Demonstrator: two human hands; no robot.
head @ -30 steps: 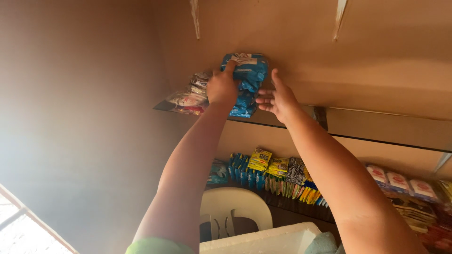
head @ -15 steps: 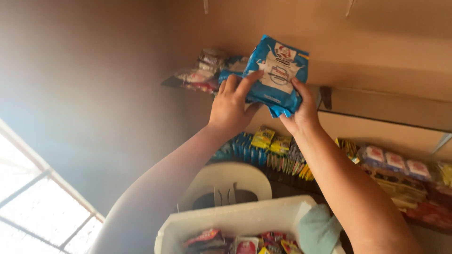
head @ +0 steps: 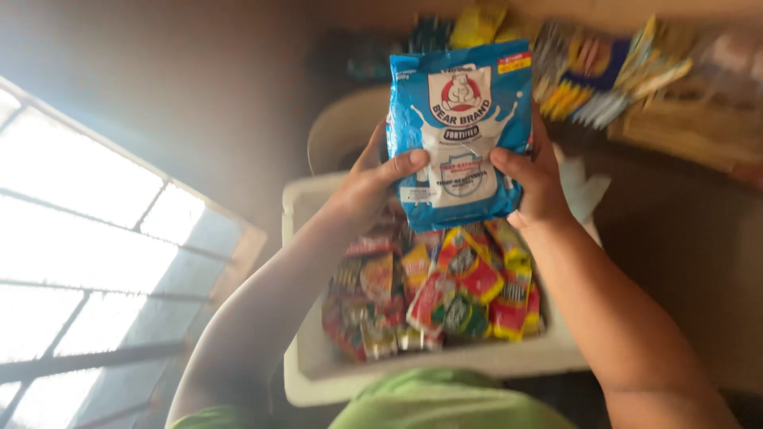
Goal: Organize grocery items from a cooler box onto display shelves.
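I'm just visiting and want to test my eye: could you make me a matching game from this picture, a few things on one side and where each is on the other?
Things:
1. blue pouch
2. red and yellow sachets
3. window
4. white chair

Places:
A. at the far left, brightly lit
B. lying in the white tub
C. behind the tub
D. held between the left hand and the right hand

Pairs: 1-D, 2-B, 3-A, 4-C

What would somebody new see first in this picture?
A big blue pouch, held up in the middle by the left hand and right hand. Below it sits a white tub full of red and yellow packets. A bright window glows at the left.
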